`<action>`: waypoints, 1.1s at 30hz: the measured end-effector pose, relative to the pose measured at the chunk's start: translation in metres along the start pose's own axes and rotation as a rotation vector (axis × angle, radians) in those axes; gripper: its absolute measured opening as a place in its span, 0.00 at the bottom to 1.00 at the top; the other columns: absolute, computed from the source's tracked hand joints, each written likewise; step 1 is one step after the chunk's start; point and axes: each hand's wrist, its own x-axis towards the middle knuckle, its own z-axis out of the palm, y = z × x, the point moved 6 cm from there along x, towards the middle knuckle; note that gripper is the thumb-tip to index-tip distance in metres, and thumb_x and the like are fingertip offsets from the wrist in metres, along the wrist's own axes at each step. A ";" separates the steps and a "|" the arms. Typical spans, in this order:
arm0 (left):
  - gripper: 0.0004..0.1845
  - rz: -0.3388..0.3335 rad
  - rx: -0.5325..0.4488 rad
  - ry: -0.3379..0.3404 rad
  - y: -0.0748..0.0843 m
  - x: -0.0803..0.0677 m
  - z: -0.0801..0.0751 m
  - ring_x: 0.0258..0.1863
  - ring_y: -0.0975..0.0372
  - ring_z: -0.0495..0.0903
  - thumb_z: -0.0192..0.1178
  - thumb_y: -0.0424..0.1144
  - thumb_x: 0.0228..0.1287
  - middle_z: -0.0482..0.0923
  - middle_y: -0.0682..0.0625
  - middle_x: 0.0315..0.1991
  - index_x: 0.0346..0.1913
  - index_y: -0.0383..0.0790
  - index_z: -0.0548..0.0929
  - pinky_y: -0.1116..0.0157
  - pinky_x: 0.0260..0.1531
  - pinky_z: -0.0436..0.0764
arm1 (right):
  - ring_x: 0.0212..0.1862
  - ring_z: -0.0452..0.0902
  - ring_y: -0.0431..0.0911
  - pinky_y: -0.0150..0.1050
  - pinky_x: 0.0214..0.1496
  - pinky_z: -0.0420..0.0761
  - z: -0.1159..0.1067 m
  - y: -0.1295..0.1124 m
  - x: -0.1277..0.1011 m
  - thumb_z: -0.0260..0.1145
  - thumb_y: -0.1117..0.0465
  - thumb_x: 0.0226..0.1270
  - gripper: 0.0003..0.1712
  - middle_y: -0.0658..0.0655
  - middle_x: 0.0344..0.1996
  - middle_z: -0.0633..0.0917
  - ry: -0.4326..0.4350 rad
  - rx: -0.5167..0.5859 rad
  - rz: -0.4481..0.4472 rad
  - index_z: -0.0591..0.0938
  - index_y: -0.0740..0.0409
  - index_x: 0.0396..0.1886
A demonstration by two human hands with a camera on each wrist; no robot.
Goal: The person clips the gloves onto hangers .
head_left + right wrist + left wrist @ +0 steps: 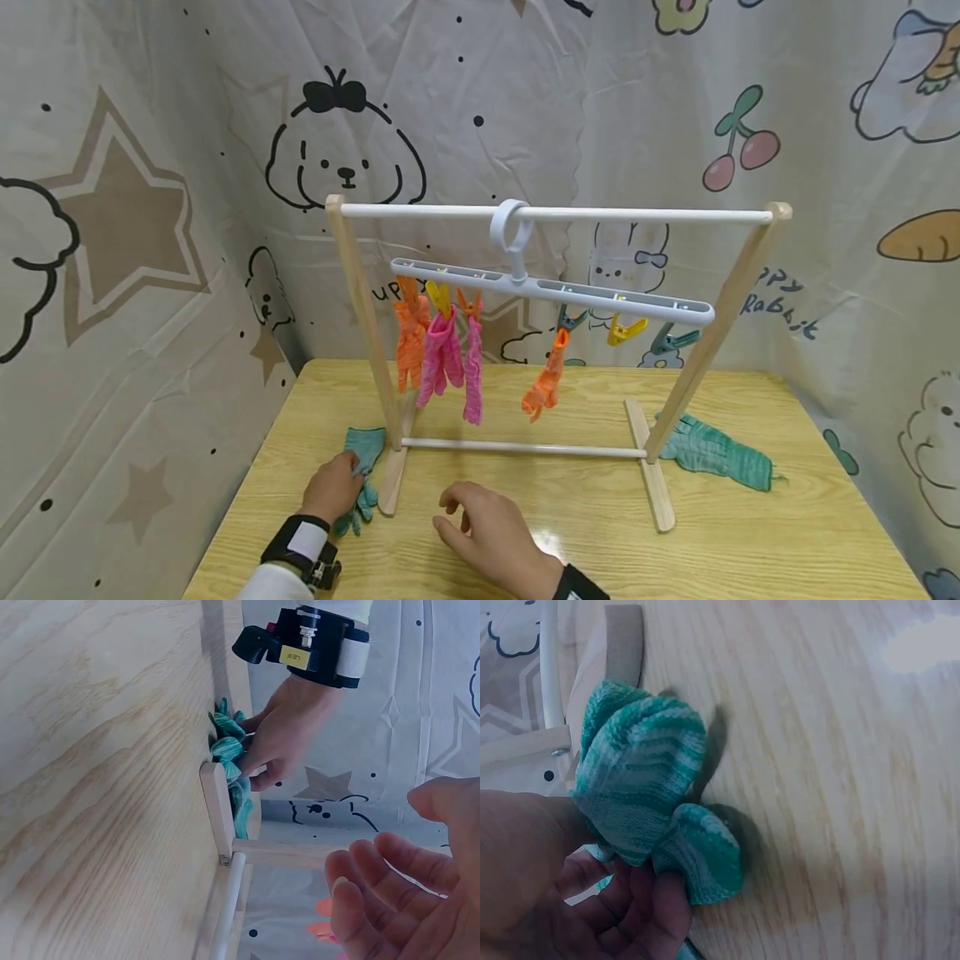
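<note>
My left hand pinches a teal-green striped knit glove lying at the table's left side, beside the rack's left foot. Close up in the left wrist view, thumb and fingers hold the bunched glove, part of which the hand hides. My right hand hovers over the table in front of the rack, fingers loosely bent and holding nothing. From a white hanger, clips hold an orange glove, a pink glove, a narrow pink knit piece and another orange knit piece.
The hanger hooks over the top bar of a wooden rack, whose feet stand on the table. A yellow clip and a dark teal clip hang at the right with nothing in them. Another green glove lies behind the right foot.
</note>
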 end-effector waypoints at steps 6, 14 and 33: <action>0.13 0.003 0.053 0.009 0.006 -0.005 0.000 0.40 0.39 0.85 0.58 0.29 0.66 0.85 0.32 0.42 0.51 0.27 0.79 0.44 0.39 0.82 | 0.26 0.73 0.29 0.22 0.27 0.68 -0.002 -0.003 -0.002 0.66 0.51 0.71 0.08 0.47 0.35 0.86 0.006 -0.015 -0.024 0.83 0.49 0.41; 0.13 -0.001 0.027 0.084 0.007 -0.013 -0.014 0.34 0.39 0.85 0.55 0.26 0.63 0.84 0.29 0.37 0.49 0.24 0.78 0.44 0.32 0.82 | 0.27 0.75 0.31 0.22 0.28 0.69 -0.005 0.000 -0.003 0.66 0.51 0.71 0.08 0.45 0.35 0.85 0.000 -0.024 -0.018 0.83 0.49 0.42; 0.10 -0.002 -0.134 0.272 0.033 -0.034 -0.065 0.27 0.56 0.76 0.58 0.33 0.66 0.81 0.42 0.32 0.47 0.31 0.79 0.61 0.23 0.71 | 0.27 0.74 0.29 0.23 0.29 0.69 -0.014 0.005 -0.003 0.67 0.51 0.70 0.10 0.49 0.36 0.87 0.038 -0.045 -0.023 0.83 0.51 0.43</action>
